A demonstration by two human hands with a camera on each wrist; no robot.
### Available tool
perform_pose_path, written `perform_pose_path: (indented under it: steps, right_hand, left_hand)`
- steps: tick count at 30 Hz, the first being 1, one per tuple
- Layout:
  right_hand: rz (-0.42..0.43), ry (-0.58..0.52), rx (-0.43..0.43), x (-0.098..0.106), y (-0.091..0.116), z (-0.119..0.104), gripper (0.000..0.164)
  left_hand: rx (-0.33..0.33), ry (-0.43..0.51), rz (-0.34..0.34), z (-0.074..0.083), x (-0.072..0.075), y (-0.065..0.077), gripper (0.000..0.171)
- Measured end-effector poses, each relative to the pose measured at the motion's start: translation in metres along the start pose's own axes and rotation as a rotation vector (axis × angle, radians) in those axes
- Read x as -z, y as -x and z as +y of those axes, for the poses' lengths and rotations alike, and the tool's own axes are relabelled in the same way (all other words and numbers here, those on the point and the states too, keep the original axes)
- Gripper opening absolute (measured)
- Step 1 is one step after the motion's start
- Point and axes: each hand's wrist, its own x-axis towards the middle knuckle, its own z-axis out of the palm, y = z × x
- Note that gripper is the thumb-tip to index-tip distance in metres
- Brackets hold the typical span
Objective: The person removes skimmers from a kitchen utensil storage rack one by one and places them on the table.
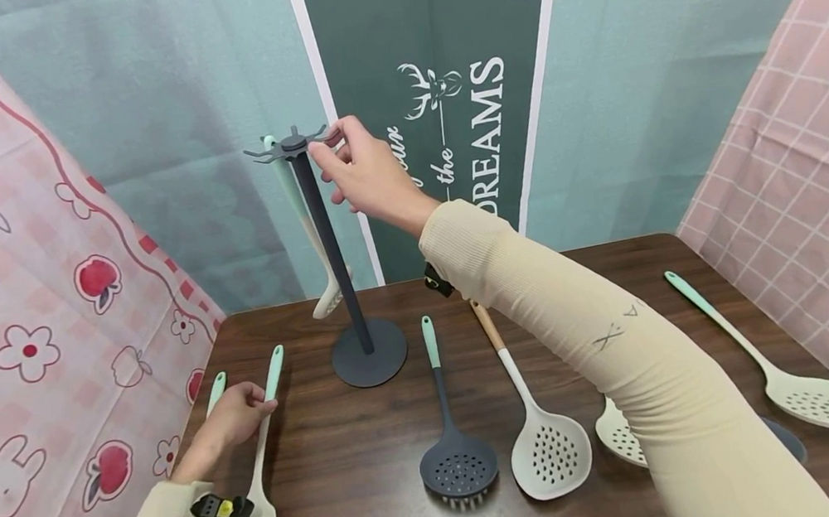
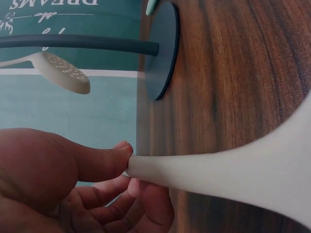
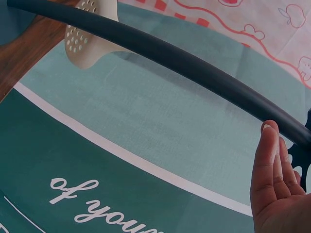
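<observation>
My left hand (image 1: 238, 413) pinches the shaft of a cream slotted ladle (image 1: 261, 456) with a mint handle end; its perforated bowl is low at the left of the table. In the left wrist view the thumb and fingers close on the pale shaft (image 2: 160, 167). My right hand (image 1: 368, 167) is at the top of a dark grey utensil stand (image 1: 330, 241), thumb and index finger at one of its hooks. In the right wrist view its fingers (image 3: 266, 155) lie right by the pole. A cream slotted utensil (image 1: 293, 191) with a mint handle hangs from a hook on the far side.
On the brown table (image 1: 376, 479) lie a dark grey slotted ladle (image 1: 458, 461), a wood-handled cream skimmer (image 1: 551, 453) and a cream slotted turner (image 1: 821, 398). My right sleeve partly covers another cream utensil (image 1: 619, 432). One more mint handle (image 1: 217, 388) lies beyond my left hand.
</observation>
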Motion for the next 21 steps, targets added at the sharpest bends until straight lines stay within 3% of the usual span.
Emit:
perform_pose_path:
  steps: [21]
  right_hand:
    - [-0.004, -0.011, -0.002, 0.0, 0.002, 0.0, 0.027]
  left_hand:
    - [0.036, -0.1, -0.008, 0.004, -0.013, 0.002, 0.019]
